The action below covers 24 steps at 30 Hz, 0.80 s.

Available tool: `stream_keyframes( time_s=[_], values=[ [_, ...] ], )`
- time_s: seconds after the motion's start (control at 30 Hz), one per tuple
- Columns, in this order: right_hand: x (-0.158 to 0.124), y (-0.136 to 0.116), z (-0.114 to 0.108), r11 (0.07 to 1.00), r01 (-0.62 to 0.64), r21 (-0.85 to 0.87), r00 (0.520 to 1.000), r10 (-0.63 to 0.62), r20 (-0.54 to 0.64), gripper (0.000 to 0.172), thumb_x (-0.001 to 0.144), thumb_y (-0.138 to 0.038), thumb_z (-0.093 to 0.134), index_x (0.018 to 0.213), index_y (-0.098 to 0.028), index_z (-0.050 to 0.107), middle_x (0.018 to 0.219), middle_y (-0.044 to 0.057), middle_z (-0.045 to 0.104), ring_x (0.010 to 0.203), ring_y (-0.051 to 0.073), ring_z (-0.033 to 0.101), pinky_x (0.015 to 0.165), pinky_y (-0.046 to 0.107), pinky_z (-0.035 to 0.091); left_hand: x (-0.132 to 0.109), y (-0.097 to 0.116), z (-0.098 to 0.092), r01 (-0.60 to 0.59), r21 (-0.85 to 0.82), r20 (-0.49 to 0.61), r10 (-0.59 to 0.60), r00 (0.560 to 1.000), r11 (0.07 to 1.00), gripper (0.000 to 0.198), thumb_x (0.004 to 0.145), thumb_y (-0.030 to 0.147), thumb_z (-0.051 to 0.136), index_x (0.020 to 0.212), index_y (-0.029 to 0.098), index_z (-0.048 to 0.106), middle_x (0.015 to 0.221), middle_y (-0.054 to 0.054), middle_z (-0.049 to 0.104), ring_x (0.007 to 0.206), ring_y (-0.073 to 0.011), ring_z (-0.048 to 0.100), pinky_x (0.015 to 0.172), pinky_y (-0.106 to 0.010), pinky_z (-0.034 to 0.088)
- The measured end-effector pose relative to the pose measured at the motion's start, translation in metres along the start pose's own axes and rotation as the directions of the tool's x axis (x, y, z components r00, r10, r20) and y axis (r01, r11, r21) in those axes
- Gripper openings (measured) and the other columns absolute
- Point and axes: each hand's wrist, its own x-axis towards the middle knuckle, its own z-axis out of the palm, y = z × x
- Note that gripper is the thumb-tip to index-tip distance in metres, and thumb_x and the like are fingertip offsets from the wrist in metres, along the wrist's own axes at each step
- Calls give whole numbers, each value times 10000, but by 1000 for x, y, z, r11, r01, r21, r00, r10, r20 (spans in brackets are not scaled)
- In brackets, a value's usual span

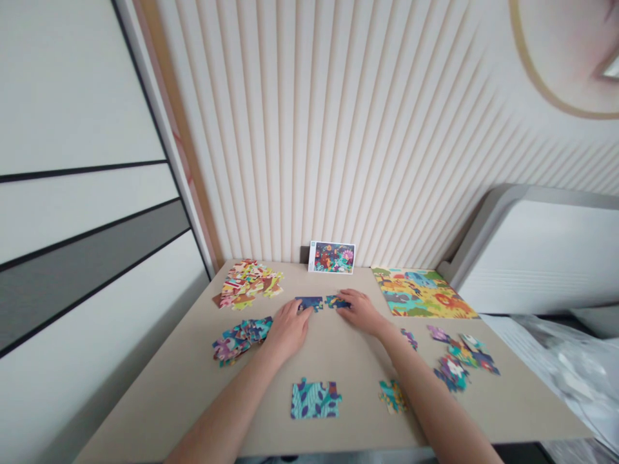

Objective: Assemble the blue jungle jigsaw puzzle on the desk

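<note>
My left hand (289,330) rests its fingertips on a small joined section of dark blue jigsaw pieces (308,303) lying flat on the beige tabletop (309,351). My right hand (360,310) pinches another blue-and-teal jigsaw piece (336,301) just to the right of that section. A narrow gap separates the two. Nearer me, between my forearms, lies an assembled teal block with purple leaves (315,399). A picture card of the puzzle (331,258) leans against the back wall.
A finished yellow-green animal jigsaw (418,293) lies at the back right. Loose piles of pieces (249,283) (236,341) (464,357) sit left and right, with a small assembled cluster (393,396) by my right forearm. A white appliance and crumpled plastic stand right of the table.
</note>
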Motion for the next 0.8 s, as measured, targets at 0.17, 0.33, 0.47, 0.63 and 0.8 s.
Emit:
stream_keyframes(
  time_s=[0.17, 0.33, 0.47, 0.63, 0.8],
  values=[
    [18, -5, 13, 991, 87, 101, 996, -88, 6, 407, 936, -301, 619, 1340, -273, 653, 1353, 68, 666, 1268, 231, 596, 1106, 396, 419, -2, 0, -2, 2, -12, -6, -2, 1000, 1000, 438, 949, 154, 484, 1354, 271, 602, 1364, -116, 551, 1280, -272, 524, 1097, -465, 432],
    [18, 1, 20, 989, 92, 118, 995, -88, -43, 344, 966, -328, 592, 1290, -264, 687, 1303, 73, 691, 1217, 231, 618, 1076, 392, 437, -1, 0, -3, 4, -17, 6, -4, 1000, 1000, 417, 954, 170, 493, 1341, 273, 609, 1350, -119, 546, 1264, -277, 528, 1087, -459, 437],
    [17, 3, 23, 984, 85, 153, 996, -78, -53, 334, 964, -345, 608, 1275, -264, 697, 1288, 75, 695, 1202, 235, 620, 1074, 396, 434, 2, 2, -2, 11, -16, 15, -11, 1000, 1000, 369, 986, 248, 492, 1332, 273, 618, 1350, -127, 543, 1265, -292, 522, 1081, -477, 437],
    [17, 3, 23, 977, 107, 186, 993, -95, -70, 319, 971, -359, 603, 1261, -276, 706, 1287, 67, 693, 1195, 232, 620, 1067, 389, 436, 3, 2, 0, 4, -11, 25, -3, 1000, 1000, 372, 998, 346, 509, 1351, 286, 609, 1359, -123, 540, 1275, -298, 510, 1088, -484, 430],
    [19, 2, 26, 988, 110, 105, 994, -107, -40, 285, 975, -353, 596, 1222, -310, 731, 1292, 51, 691, 1212, 240, 604, 1069, 420, 431, 4, 1, 1, -4, -11, 34, 4, 999, 1000, 401, 1001, 389, 505, 1375, 276, 594, 1380, -132, 525, 1302, -307, 489, 1108, -488, 409]
  ],
)
